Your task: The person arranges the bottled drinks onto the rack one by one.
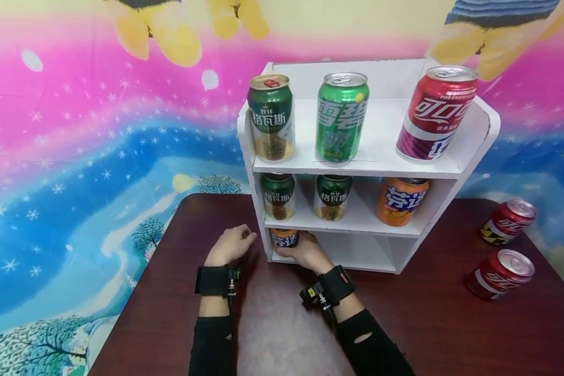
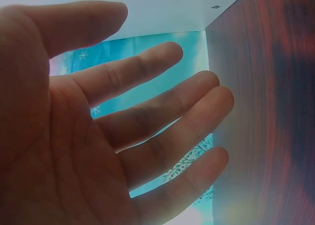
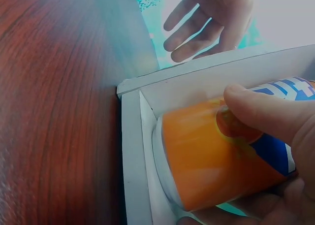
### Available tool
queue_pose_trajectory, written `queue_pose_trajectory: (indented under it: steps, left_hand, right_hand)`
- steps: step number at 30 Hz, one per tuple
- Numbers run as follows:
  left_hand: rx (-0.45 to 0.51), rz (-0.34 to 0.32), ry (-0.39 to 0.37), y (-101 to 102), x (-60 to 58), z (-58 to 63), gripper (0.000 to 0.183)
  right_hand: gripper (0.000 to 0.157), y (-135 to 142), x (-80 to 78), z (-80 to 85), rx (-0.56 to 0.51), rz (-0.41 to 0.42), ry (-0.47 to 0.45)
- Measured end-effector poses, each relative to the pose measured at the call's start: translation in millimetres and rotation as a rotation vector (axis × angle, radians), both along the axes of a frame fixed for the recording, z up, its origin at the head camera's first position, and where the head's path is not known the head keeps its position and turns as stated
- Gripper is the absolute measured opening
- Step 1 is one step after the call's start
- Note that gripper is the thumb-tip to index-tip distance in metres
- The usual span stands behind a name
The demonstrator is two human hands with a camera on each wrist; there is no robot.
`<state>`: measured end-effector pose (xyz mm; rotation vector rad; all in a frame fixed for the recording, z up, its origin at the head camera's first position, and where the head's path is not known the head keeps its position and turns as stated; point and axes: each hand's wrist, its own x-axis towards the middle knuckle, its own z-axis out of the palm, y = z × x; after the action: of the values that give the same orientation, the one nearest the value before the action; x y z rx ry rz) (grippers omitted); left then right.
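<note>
My right hand [image 1: 308,253] holds an orange soda can [image 3: 206,156] at the left end of the bottom shelf, its thumb across the label and other fingers around the far side. In the right wrist view the can's base is at the white shelf board [image 3: 135,151], beside the side panel. Left of the rack [image 1: 338,253], my left hand [image 1: 231,245] holds nothing. Its fingers appear spread and only slightly bent in the left wrist view, where the palm [image 2: 74,136] faces the camera.
On the top shelf stand a dark green can [image 1: 271,120], a bright green can [image 1: 342,117] and a red can [image 1: 437,115]. Two green-gold cans [image 1: 278,197] and an orange can [image 1: 401,202] occupy the middle shelf. Red cans [image 1: 500,274] stand on the table [image 1: 427,324] at right.
</note>
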<state>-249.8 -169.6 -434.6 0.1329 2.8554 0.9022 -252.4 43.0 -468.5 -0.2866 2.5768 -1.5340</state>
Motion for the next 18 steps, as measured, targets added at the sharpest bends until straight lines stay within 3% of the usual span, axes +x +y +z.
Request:
queue_pose_trajectory:
  steps: [4,11,15,18]
  left_hand:
    - [0.004,-0.006,0.004,2.7,1.6,0.0,0.027]
    - [-0.010,-0.006,0.010,4.5,-0.5,2.7,0.029]
    - [-0.025,-0.004,0.013,1.0,0.6,3.6,0.032]
    - [-0.025,0.000,0.014,-1.3,2.5,3.9,0.033]
  right_hand:
    - [0.057,2.4,3.1,0.2,0.003,-0.013,-0.012]
    - [0.067,8.4,7.8,4.8,0.007,0.009,0.058]
    - [0.076,21.2,20.1,11.6,0.146,0.043,0.079]
    - [0.070,36.2,32.8,17.9,0.273,0.090,0.128]
